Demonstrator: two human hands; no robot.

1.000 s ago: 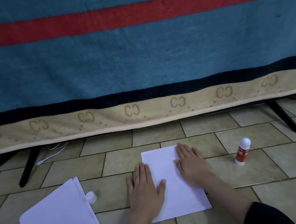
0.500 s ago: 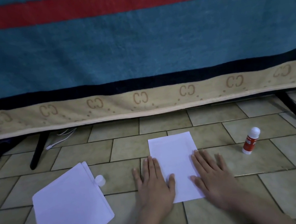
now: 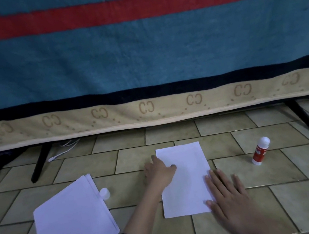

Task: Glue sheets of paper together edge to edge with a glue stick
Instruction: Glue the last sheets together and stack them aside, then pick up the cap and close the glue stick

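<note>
On the tan tiled floor (image 3: 225,146), near its front edge at the middle, lies a white rectangular sheet of paper (image 3: 186,180), flat, its long axis running from the front edge toward the hanging blue, red-striped blanket (image 3: 139,54) at the back. The left hand (image 3: 159,171) rests on the sheet's left edge toward its far corner, fingers loosely bent, thumb lying on the paper, gripping nothing. The right hand (image 3: 225,192) lies flat with straight, spread fingers at the sheet's near right corner, fingertips touching its right edge. A red-and-white glue stick (image 3: 260,151) stands upright, uncapped, well apart to the right. Toward the front left corner sits a skewed stack of white paper sheets (image 3: 72,227), with a small white cap (image 3: 104,193) touching its right edge.
</note>
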